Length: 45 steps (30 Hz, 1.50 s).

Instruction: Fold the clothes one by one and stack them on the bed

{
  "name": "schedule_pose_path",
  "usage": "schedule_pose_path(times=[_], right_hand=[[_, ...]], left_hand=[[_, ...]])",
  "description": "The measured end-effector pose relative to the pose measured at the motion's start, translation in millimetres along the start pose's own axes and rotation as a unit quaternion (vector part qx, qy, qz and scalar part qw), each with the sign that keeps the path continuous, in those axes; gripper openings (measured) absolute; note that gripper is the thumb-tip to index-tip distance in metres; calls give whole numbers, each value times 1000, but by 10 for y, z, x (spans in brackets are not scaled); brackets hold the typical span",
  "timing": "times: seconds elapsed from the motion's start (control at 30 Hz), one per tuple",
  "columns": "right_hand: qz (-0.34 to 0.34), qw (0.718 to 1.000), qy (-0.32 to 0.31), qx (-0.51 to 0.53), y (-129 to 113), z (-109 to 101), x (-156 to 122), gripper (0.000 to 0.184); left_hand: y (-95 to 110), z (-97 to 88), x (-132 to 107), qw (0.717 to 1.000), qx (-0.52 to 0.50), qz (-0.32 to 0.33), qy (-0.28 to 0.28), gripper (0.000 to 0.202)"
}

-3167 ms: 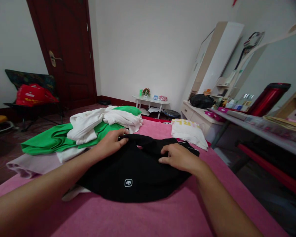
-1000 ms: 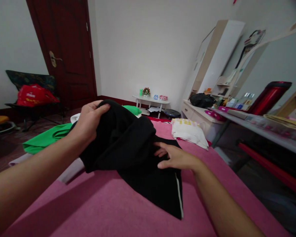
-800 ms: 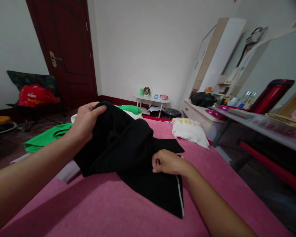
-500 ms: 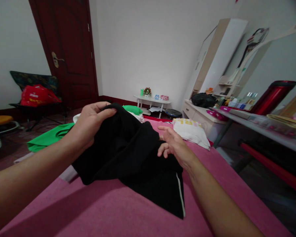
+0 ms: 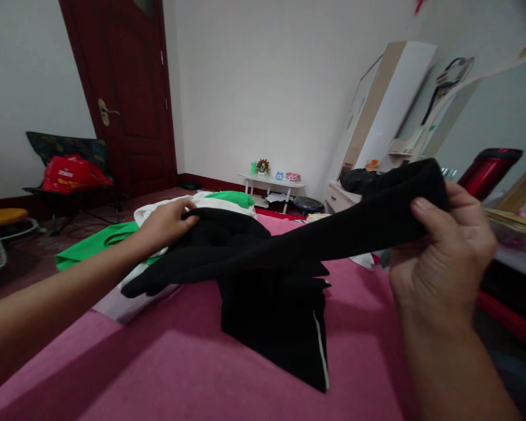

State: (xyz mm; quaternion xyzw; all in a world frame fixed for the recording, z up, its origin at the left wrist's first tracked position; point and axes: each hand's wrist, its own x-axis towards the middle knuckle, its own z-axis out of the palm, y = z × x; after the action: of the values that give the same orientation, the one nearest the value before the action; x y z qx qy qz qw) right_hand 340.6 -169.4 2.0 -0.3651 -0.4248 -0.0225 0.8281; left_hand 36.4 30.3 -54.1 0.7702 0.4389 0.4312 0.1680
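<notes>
A black garment [image 5: 254, 257] lies partly on the pink bed cover [image 5: 193, 356], its kind not clear from the folds. One corner with a thin white stripe hangs flat toward me. My left hand [image 5: 169, 222] grips the garment's far left edge between thumb and fingers. At the right, my right hand [image 5: 449, 251] is closed on a stretched-out part of it, held up above the bed. Behind my left hand lie white clothing [image 5: 146, 210] and green clothing [image 5: 100, 242].
A white item [image 5: 363, 260] shows partly behind the raised black cloth. To the right stand a table and a red cylinder [image 5: 486, 175]. A low white table [image 5: 272, 180] is at the far wall; a folding chair with a red bag [image 5: 72, 173] is at left.
My right hand, open beside the cloth before, has taken hold of part of the black garment and pulled it up to the right. My left hand has lowered slightly, still gripping.
</notes>
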Motion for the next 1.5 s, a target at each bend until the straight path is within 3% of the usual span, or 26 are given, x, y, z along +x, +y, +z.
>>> schedule_pose_path(times=[0.07, 0.13, 0.2, 0.27, 0.37, 0.47, 0.53, 0.7, 0.8, 0.93, 1.07, 1.17, 1.33, 1.43, 1.5], right_hand=[[-10, 993, -69, -97, 38, -43, 15, 32], [7, 970, -157, -187, 195, -66, -15, 51], [42, 924, -268, -270, 397, -76, -89, 65], [84, 845, -396, -350, 564, -71, -209, 75], [113, 693, -568, -430, 676, -27, -441, 91], [82, 594, -666, -444, 680, 50, -664, 107], [67, 560, -691, -452, 677, 95, -779, 115], [82, 518, -706, -477, 695, 134, -968, 130], [81, 511, -700, -492, 695, 136, -1047, 125], [45, 531, -679, -505, 690, 146, -1087, 108], [18, 570, -646, -507, 749, 137, -1070, 98], [-18, 601, -612, -514, 862, 109, -1066, 88], [-46, 642, -543, -539, 1004, 104, -959, 55], [-19, 692, -486, -533, 979, 121, -780, 34], [10, 728, -465, -503, 937, 117, -647, 28]], left_hand=[[-72, 107, -132, 983, 133, 116, -48, 40], [-1, 214, -328, 954, 184, 222, -79, 44], [143, 295, -531, 928, 193, 293, -122, 37], [265, 345, -697, 906, 201, 333, -169, 30], [292, 377, -850, 888, 212, 337, -230, 39], [198, 373, -923, 884, 218, 298, -287, 58], [153, 354, -961, 880, 224, 276, -316, 72], [179, 314, -1093, 849, 260, 237, -395, 109], [183, 342, -1184, 845, 269, 225, -404, 105], [148, 441, -1229, 866, 270, 221, -357, 80], [150, 522, -1141, 869, 277, 222, -345, 42], [187, 504, -1034, 878, 254, 201, -353, 30], [407, 305, -945, 939, 28, 81, -333, 18], [604, 146, -952, 922, -150, -35, -354, 12], [674, 35, -937, 902, -227, -122, -348, 19]])
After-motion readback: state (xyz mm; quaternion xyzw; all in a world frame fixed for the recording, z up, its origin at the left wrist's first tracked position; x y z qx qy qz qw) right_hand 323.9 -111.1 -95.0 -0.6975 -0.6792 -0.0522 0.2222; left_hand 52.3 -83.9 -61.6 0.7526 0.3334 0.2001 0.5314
